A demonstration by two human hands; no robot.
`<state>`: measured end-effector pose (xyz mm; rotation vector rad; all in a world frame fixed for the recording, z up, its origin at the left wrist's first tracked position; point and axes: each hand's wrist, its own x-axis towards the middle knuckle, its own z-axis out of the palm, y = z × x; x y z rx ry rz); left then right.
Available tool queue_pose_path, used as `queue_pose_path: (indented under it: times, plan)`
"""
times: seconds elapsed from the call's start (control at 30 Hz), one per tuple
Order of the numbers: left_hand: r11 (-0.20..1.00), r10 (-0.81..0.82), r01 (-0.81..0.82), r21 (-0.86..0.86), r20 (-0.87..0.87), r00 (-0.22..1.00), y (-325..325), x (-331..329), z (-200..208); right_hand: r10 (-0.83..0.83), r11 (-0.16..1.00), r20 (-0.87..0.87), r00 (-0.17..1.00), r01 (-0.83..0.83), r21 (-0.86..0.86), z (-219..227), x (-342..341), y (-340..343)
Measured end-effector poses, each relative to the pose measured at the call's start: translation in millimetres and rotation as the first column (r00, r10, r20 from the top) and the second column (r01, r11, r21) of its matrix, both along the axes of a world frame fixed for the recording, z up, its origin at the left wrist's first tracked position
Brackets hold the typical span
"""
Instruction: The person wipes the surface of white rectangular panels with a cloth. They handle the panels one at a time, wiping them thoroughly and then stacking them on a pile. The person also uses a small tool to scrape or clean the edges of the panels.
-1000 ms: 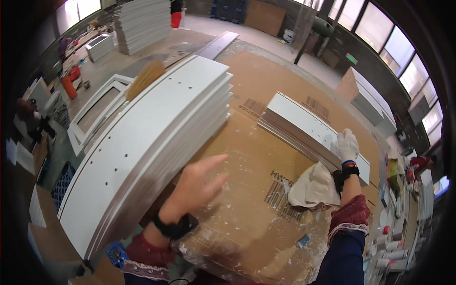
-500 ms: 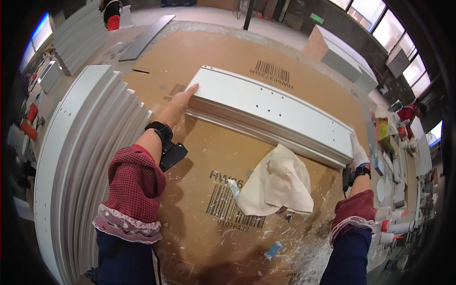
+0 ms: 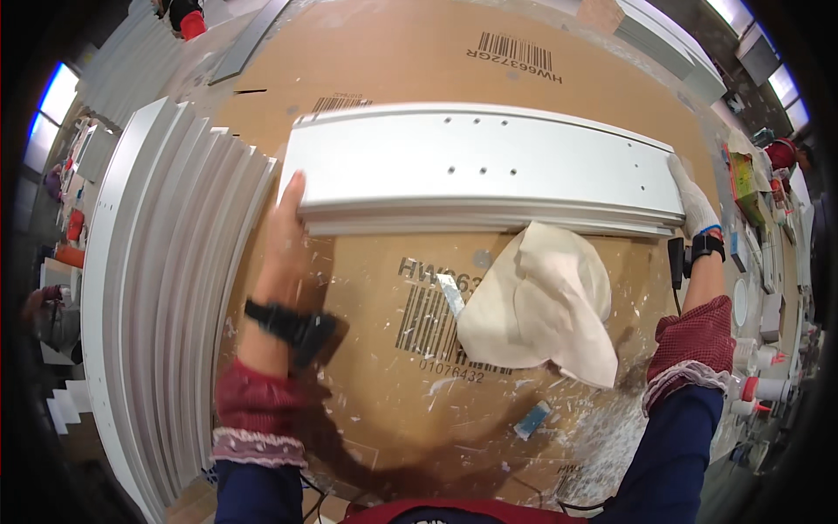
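Both hands on the ends of the white drilled panel, squared up on the cardboard-covered bench.

The white panel (image 3: pixel 489 166) lies flat across the upper middle of the frame, topmost of a small stack of like boards, and looks placed rather than lifted; whether it gets wiped or moved is open. The bare left hand (image 3: pixel 286 236) presses at its left end, fingers (image 3: pixel 295 188) stretched out flat against the edge, gripping nothing. The gloved right hand (image 3: pixel 694 205) rests on the right end, fingers laid over the corner, apparently not closed round it. Just below the panel sits a crumpled white cloth (image 3: pixel 541 306), untouched. At the far left, a fanned stack of white boards (image 3: pixel 166 288).
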<state>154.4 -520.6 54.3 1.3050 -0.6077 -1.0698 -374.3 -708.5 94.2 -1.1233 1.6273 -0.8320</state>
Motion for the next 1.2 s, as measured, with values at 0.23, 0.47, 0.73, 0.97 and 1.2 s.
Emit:
queue_pose_path:
  times: [0.23, 0.47, 0.73, 0.97, 1.2]
  plan:
    - [0.969, 0.246, -0.244, 0.047, -0.027, 0.969, 175.2, -26.1, 3.8, 0.259, 0.964, -0.195, 0.946, -0.265, -0.005, 4.1, 42.2, 0.5]
    - [0.902, 0.414, -0.406, 0.148, -0.030, 0.910, 337.7, -57.2, 11.7, 0.501, 0.854, -0.307, 0.809, -0.520, 0.022, 13.1, 138.2, 55.4]
    - [0.840, 0.535, -0.527, 0.132, -0.028, 0.845, 470.2, -95.8, 14.5, 0.680, 0.713, -0.349, 0.645, -0.692, 0.110, 20.6, 190.0, 128.0]
    - [0.873, 0.488, -0.449, 0.191, -0.355, 0.798, 507.0, -84.4, 11.7, 0.308, 0.346, -0.817, 0.487, -0.858, -0.381, 61.4, 221.8, 254.8]
    - [0.917, 0.396, -0.383, 0.110, -0.352, 0.848, 494.8, -76.6, 8.6, 0.388, -0.204, -0.918, -0.088, -0.979, 0.008, 31.3, 156.2, 349.5]
